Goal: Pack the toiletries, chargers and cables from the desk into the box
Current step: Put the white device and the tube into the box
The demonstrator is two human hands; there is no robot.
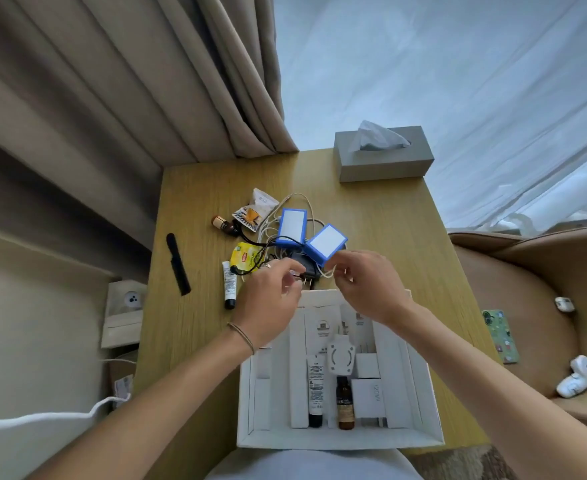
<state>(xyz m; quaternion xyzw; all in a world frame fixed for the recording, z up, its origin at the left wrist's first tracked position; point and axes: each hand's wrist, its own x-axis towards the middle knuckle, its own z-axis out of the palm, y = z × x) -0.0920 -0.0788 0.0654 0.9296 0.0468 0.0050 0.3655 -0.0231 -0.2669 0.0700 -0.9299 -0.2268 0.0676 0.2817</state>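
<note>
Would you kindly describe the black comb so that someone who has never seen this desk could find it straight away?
Start at the wooden desk and go to its left edge, well left of the tangle of cables. The black comb lies flat there, alone, left of a white tube with a black cap. It is the only long, thin, all-black thing on that side.

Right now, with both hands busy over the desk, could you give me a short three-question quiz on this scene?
1. True or false: the black comb lies inside the white box.
2. Which sits farthest from the person? A. tissue box B. yellow tea sachet C. amber bottle
3. Fill in: the right hand pinches a white ____.

Key: 1 false, it lies on the desk; 2 A; 3 cable.
</note>
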